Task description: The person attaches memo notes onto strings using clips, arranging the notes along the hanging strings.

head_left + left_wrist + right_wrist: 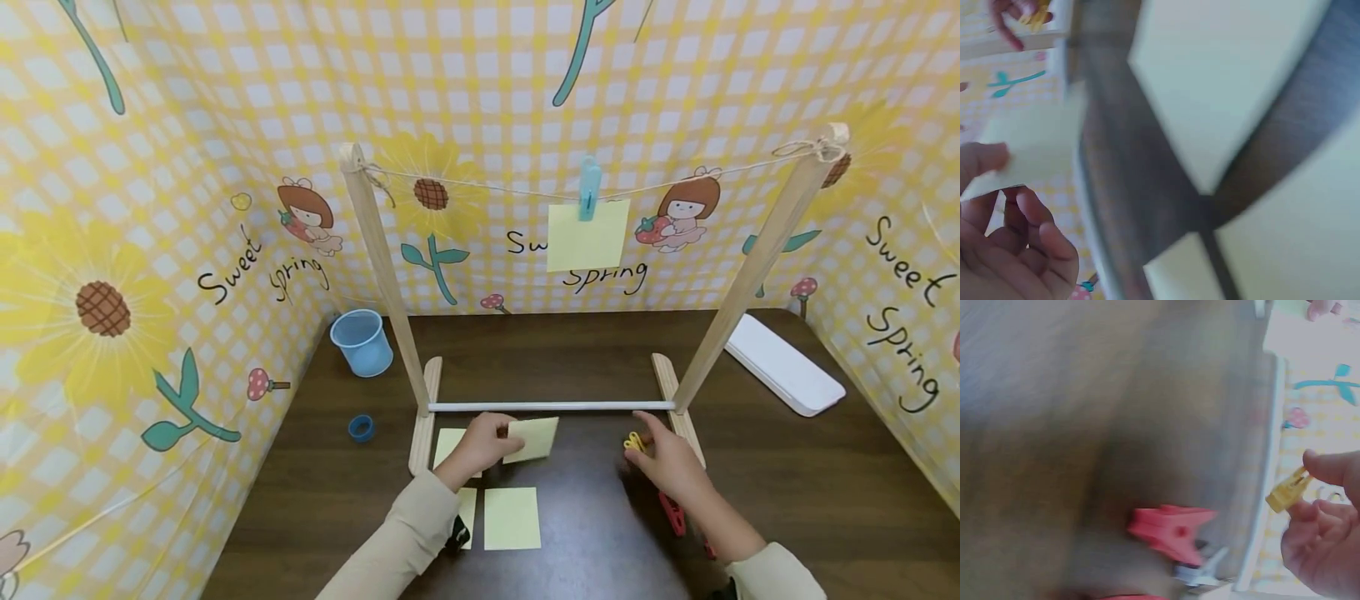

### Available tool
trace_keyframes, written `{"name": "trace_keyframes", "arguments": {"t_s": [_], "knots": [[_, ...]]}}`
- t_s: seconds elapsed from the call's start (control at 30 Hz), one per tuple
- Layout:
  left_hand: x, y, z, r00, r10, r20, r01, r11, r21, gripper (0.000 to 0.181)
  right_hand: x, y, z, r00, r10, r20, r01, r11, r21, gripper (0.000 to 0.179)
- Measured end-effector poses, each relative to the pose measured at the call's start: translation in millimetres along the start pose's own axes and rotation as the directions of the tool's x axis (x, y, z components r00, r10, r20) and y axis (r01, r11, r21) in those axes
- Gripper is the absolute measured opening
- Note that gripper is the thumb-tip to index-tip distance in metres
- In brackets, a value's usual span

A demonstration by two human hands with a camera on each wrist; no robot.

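A checked yellow cloth (465, 75) is hung behind the wooden frame (386, 275), which is stood on a dark table (540, 358). To the right of the frame, a white case (783, 367) is laid flat. The left hand (480, 446) is reached forward on the near side of the frame's bar, left of its middle, and the right hand (671, 467) is held beside the frame's right foot, turned inward. Left of the frame, a blue cup (367, 346) is placed. One yellow sheet (585, 246) is hung from the frame's string (480, 185); another, the held sheet (534, 437), is raised and tilted before the bar, pinched by the left hand. Three paper squares (512, 518) are spread near the frame's left foot, two partly covered by the left hand and sleeve. A blue ring (362, 437) is set left of that foot. The hung sheet is fastened by a light-blue clip (590, 187); red clips (672, 514) are laid near the right foot, and a yellow clip (634, 442) is gripped between the right thumb and fingers. By the left wrist view, curled fingers are revealed beneath the held sheet; by the right wrist view, the yellow clip's blocky shape is shown, along with a dark-and-pale object (1200, 572) perhaps too blurred to be named.
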State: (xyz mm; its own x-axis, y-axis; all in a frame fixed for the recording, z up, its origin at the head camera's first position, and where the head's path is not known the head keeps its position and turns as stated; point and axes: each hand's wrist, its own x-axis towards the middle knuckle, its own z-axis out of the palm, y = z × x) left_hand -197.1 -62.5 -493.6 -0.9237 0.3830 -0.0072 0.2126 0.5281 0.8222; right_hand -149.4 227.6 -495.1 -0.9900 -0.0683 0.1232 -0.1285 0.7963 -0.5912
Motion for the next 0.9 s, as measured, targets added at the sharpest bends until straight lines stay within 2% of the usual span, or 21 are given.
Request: {"name": "trace_keyframes", "arguments": {"t_s": [0.07, 0.13, 0.2, 0.27, 0.33, 0.37, 0.5, 0.6, 0.7, 0.77, 0.83, 0.9], "knots": [[1.8, 6.3, -5.3, 1.0, -0.012, -0.003, 0.012, 0.994, -0.105, 0.031, 1.4, -4, -7, 0.999, -0.019, 0.033, 0.016, 0.996, 0.087, 0.045], [2.5, 13.0, -9.6, 0.999, -0.043, -0.001, 0.042, 0.971, -0.235, 0.03, 3.0, -9, -14, 0.998, -0.033, 0.06, 0.022, 0.983, 0.18, 0.038], [2.7, 19.4, -13.7, 0.997, -0.08, 0.018, 0.08, 0.923, -0.377, 0.021, 5.5, -16, -22, 0.995, -0.046, 0.084, 0.023, 0.965, 0.26, 0.031], [2.7, 25.9, -18.1, 0.993, -0.107, 0.044, 0.115, 0.862, -0.494, 0.023, 9.0, -26, -32, 0.992, -0.065, 0.111, 0.026, 0.946, 0.324, 0.03], [2.9, 32.6, -23.3, 0.992, -0.109, 0.06, 0.124, 0.823, -0.555, 0.03, 14.0, -37, -43, 0.986, -0.096, 0.137, 0.038, 0.928, 0.372, 0.031], [2.9, 36.0, -26.2, 0.992, -0.11, 0.062, 0.126, 0.814, -0.567, 0.032, 16.7, -44, -50, 0.982, -0.111, 0.15, 0.045, 0.921, 0.387, 0.032], [3.9, 49.9, -38.8, 0.994, -0.107, 0.001, 0.088, 0.811, -0.578, 0.031, 28.4, -75, -78, 0.972, -0.171, 0.161, 0.093, 0.91, 0.405, 0.034], [4.9, 58.8, -48.0, 0.987, -0.136, -0.09, 0.059, 0.814, -0.578, 0.028, 36.4, -100, -97, 0.974, -0.204, 0.101, 0.151, 0.91, 0.385, 0.03], [6.6, 66.8, -56.9, 0.97, -0.157, -0.183, 0.017, 0.8, -0.6, 0.026, 42.7, -125, -115, 0.977, -0.214, 0.011, 0.193, 0.901, 0.388, 0.025], [8.2, 72.5, -62.8, 0.957, -0.167, -0.238, -0.017, 0.786, -0.618, 0.023, 46.2, -143, -126, 0.971, -0.229, -0.066, 0.236, 0.886, 0.399, 0.024], [10.5, 78.6, -68.5, 0.943, -0.169, -0.286, -0.054, 0.772, -0.633, 0.022, 50.5, -160, -136, 0.956, -0.252, -0.148, 0.291, 0.864, 0.411, 0.022], [13.4, 85.4, -73.7, 0.929, -0.173, -0.327, -0.083, 0.764, -0.64, 0.021, 55.8, -176, -146, 0.926, -0.294, -0.239, 0.37, 0.836, 0.405, 0.02]]}}
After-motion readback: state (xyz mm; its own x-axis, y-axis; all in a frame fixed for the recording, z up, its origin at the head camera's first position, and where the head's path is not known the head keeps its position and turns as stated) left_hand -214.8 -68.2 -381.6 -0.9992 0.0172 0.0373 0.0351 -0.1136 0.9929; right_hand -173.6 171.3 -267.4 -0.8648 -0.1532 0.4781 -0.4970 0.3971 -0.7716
